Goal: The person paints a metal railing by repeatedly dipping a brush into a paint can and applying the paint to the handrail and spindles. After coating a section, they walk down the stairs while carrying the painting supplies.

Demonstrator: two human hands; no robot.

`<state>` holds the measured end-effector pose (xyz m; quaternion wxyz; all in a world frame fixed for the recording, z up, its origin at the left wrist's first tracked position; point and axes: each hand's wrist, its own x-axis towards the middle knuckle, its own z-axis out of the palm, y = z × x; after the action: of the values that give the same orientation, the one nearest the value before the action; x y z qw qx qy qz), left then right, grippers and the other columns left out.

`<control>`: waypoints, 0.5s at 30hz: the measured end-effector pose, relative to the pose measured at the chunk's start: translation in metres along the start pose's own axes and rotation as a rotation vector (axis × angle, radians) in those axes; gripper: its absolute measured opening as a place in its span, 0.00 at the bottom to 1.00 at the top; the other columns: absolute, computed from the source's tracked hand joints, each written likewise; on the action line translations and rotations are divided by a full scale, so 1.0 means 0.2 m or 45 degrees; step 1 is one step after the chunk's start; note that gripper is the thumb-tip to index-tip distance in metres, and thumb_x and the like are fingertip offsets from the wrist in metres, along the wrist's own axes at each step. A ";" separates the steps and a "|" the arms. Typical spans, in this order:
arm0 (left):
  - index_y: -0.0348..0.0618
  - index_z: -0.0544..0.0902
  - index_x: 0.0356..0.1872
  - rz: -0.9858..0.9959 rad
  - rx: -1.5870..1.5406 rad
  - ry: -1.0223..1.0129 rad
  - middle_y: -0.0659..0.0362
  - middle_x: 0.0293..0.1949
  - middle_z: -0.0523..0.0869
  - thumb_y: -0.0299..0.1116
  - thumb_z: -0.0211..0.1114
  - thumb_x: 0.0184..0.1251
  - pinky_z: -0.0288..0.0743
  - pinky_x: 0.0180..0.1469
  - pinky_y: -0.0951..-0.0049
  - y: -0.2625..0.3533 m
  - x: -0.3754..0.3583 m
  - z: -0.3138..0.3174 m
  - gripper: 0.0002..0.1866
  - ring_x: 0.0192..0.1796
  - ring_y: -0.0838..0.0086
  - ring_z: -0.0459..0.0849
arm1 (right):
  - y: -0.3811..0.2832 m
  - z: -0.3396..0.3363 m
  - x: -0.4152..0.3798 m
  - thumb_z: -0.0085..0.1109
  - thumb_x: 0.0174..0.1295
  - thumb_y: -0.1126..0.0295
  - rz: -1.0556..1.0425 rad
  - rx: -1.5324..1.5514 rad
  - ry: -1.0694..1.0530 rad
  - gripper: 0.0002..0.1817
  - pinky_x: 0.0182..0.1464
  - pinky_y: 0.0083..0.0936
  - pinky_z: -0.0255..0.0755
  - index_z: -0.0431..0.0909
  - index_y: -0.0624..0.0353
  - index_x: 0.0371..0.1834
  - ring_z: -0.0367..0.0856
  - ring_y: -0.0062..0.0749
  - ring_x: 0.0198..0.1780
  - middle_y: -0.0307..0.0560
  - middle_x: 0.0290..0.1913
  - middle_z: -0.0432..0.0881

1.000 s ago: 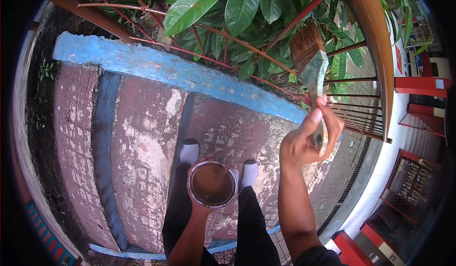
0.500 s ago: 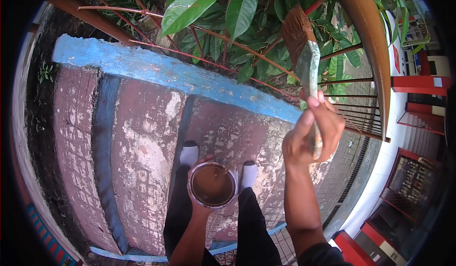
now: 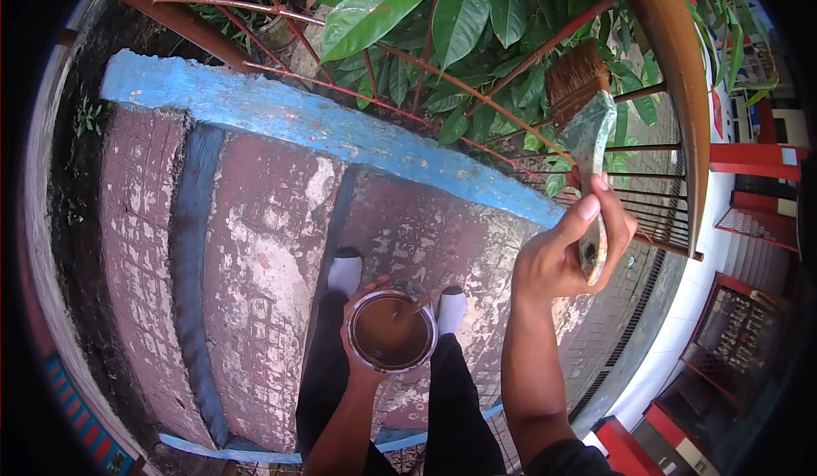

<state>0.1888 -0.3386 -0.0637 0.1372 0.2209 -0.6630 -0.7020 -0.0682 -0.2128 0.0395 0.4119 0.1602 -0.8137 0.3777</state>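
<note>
A paintbrush (image 3: pixel 587 127) with brown, paint-loaded bristles is pinched by its pale, stained handle in my right hand (image 3: pixel 572 242). Its bristles point up and overlap the metal fence bars and leaves in this view. Low in front of my body, my left hand (image 3: pixel 361 314) is wrapped round the side of a paint can (image 3: pixel 430 330). Brown paint (image 3: pixel 387 331) shows inside the can, with smears on the rim. Thin fence rods (image 3: pixel 477 102), some red and some brown, run past the brush. A thick brown curved rail (image 3: pixel 672 76) stands just right of it.
My feet in white socks (image 3: pixel 452 310) stand on a weathered maroon wall surface (image 3: pixel 255 280) with flaking patches. A blue ledge (image 3: pixel 298 127) crosses ahead below the fence. Large green leaves (image 3: pixel 379 12) hang through the rods. Red-and-white buildings (image 3: pixel 753 159) line the right side.
My right hand and the brush have moved slightly right and down, and the brush has turned so its broad side shows more. The can sits slightly further right in view.
</note>
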 end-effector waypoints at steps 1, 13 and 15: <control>0.38 0.72 0.76 0.002 0.000 -0.004 0.44 0.75 0.80 0.28 0.88 0.55 0.80 0.76 0.60 0.00 0.00 0.01 0.47 0.70 0.63 0.86 | -0.04 0.05 -0.01 0.57 0.82 0.78 0.010 0.167 0.034 0.10 0.50 0.36 0.91 0.80 0.72 0.59 0.90 0.44 0.48 0.59 0.53 0.83; 0.38 0.71 0.77 0.025 0.080 -0.026 0.43 0.75 0.80 0.29 0.90 0.53 0.79 0.77 0.59 0.04 0.01 0.02 0.50 0.71 0.62 0.85 | 0.00 0.01 0.03 0.63 0.80 0.75 -0.268 0.199 -0.061 0.13 0.45 0.33 0.85 0.82 0.67 0.62 0.89 0.47 0.48 0.55 0.49 0.79; 0.38 0.71 0.77 0.004 0.001 -0.016 0.43 0.75 0.80 0.29 0.91 0.52 0.79 0.77 0.59 0.03 0.00 0.02 0.51 0.71 0.62 0.85 | 0.09 -0.07 0.07 0.62 0.80 0.75 -0.330 0.075 -0.104 0.12 0.45 0.33 0.87 0.82 0.68 0.61 0.89 0.46 0.49 0.56 0.51 0.80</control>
<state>0.1868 -0.3361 -0.0577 0.1341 0.2157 -0.6645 -0.7028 -0.0796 -0.1889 0.0481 0.4189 0.2912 -0.7907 0.3384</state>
